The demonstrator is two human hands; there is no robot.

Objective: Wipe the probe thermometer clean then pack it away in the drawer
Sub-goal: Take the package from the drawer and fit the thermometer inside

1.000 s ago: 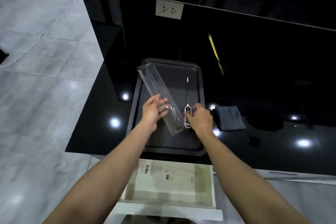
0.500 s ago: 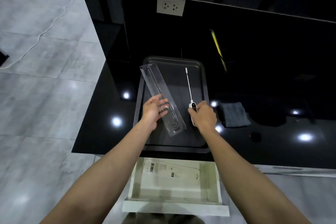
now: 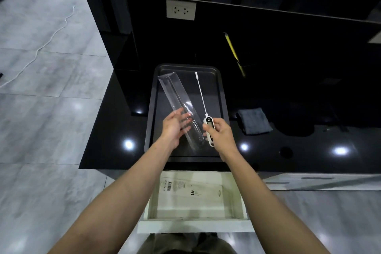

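My right hand point(image 3: 219, 134) is closed around the white handle of the probe thermometer point(image 3: 207, 118), fingers wrapped on the body, its thin probe pointing away from me toward 12 o'clock over a dark metal tray point(image 3: 150, 121). My left hand point(image 3: 174, 128) cups a clear plastic case point(image 3: 179, 107), fingers half-curled under its near end; the case slants up toward 11 o'clock and lies just beside the thermometer, the two apart.

The tray sits on a glossy black countertop point(image 3: 107, 140) that mirrors round ceiling lights as bright white spots. At 3 o'clock from the tray lies a folded grey cloth point(image 3: 254, 120), near the tray but not touching it. At 1 o'clock a yellow stick-like object point(image 3: 233, 49) leans against a black back panel (I cannot tell what it is). A white wall socket point(image 3: 181, 9) is mounted on that panel at 12 o'clock.

At 6 o'clock, below the counter edge, a pale drawer point(image 3: 195, 227) stands open, with a printed white packaging card point(image 3: 190, 188) lying flat inside. At 9 o'clock is a grey marbled tile floor point(image 3: 41, 109) with a white cable point(image 3: 47, 41) trailing across it.
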